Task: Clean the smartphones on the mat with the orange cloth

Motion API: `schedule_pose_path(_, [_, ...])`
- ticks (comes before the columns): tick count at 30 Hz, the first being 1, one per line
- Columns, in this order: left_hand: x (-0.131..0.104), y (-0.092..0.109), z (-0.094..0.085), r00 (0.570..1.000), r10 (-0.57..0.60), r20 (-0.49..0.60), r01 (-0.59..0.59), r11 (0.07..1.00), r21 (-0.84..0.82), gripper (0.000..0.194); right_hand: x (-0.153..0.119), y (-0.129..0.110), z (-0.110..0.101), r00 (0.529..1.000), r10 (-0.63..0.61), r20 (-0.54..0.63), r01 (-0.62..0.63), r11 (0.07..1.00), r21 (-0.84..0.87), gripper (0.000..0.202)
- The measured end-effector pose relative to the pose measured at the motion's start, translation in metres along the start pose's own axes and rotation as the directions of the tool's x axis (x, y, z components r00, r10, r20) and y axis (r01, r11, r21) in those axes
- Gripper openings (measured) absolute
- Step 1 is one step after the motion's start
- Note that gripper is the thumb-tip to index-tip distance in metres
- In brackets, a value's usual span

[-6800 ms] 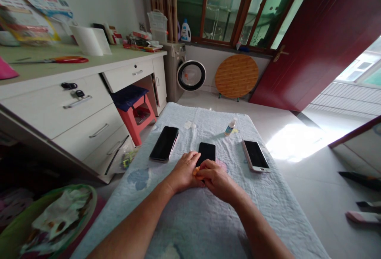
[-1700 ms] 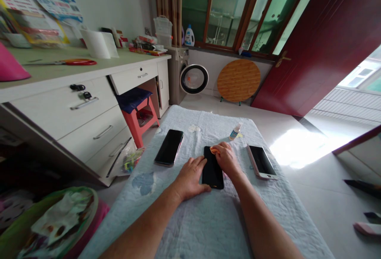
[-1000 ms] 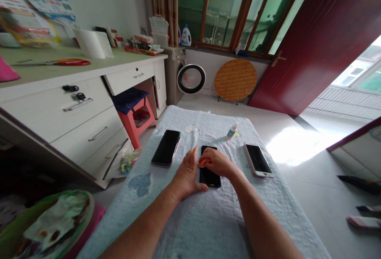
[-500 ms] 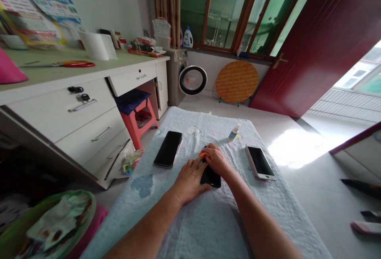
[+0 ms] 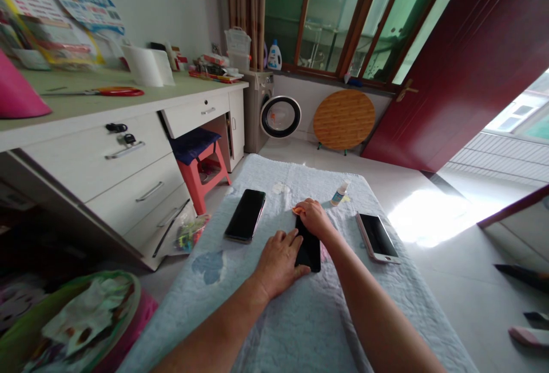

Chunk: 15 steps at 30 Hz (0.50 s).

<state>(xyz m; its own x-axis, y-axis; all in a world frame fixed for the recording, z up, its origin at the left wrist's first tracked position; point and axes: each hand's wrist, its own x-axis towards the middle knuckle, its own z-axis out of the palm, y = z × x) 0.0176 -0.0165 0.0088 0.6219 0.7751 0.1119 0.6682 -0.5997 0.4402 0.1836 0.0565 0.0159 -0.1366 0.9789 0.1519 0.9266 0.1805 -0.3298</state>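
A black smartphone [image 5: 307,251] lies on the light blue cloth [image 5: 295,327] in front of me. My left hand [image 5: 281,258] holds it steady, fingers along its left edge and thumb at its lower end. Pressed to the far end of the screen, my right hand [image 5: 314,218] is closed on a small orange cloth [image 5: 297,210], most of it hidden under the fingers. Another black phone [image 5: 246,215] rests to the left. On the right is a phone with a white front [image 5: 377,237]. A small spray bottle [image 5: 340,193] stands beyond my right hand.
Along the left runs a white desk [image 5: 98,155] with scissors [image 5: 115,91] and a paper roll [image 5: 143,66] on top. A red stool [image 5: 195,184] is tucked below it. Near my left side stands a filled bin [image 5: 135,304]. A washing machine [image 5: 256,110] has its door open.
My right hand has slid with the orange cloth toward the phone's far end, away from my left hand, so more of the screen shows. The left hand keeps its place on the phone.
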Motion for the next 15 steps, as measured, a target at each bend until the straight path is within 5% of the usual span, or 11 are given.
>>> schedule_pose_path(15, [-0.002, 0.006, 0.001, 1.000, -0.009, -0.007, 0.009, 0.997, 0.075, 0.061, -0.003, 0.040, -0.028, 0.986, 0.154, 0.067, -0.155, 0.988, 0.010, 0.022])
